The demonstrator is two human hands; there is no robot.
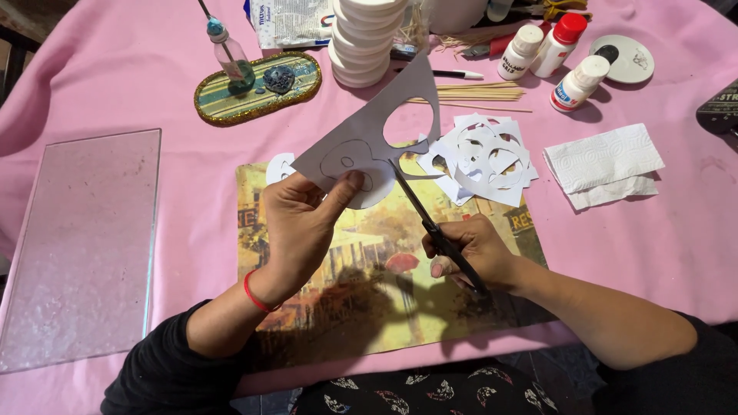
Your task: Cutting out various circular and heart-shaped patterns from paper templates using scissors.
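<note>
My left hand (pixel 301 223) pinches a sheet of white paper (pixel 361 134) with pencilled rounded outlines and a cut-out hole, held up above a painted street-scene placemat (pixel 369 307). My right hand (pixel 473 250) grips black scissors (pixel 430 223), their blades pointing up-left into the paper's lower edge near a drawn shape. A red thread band circles my left wrist. Both sleeves are black.
A pile of cut paper scraps (pixel 488 157) lies right of the sheet, folded paper towel (pixel 603 165) farther right. A glass pane (pixel 81 242) sits at left. At the back: glittery oval tray (pixel 257 88) with a bottle, stacked white discs (pixel 361 38), wooden skewers (pixel 469 94), glue bottles (pixel 565 58). Pink cloth covers the table.
</note>
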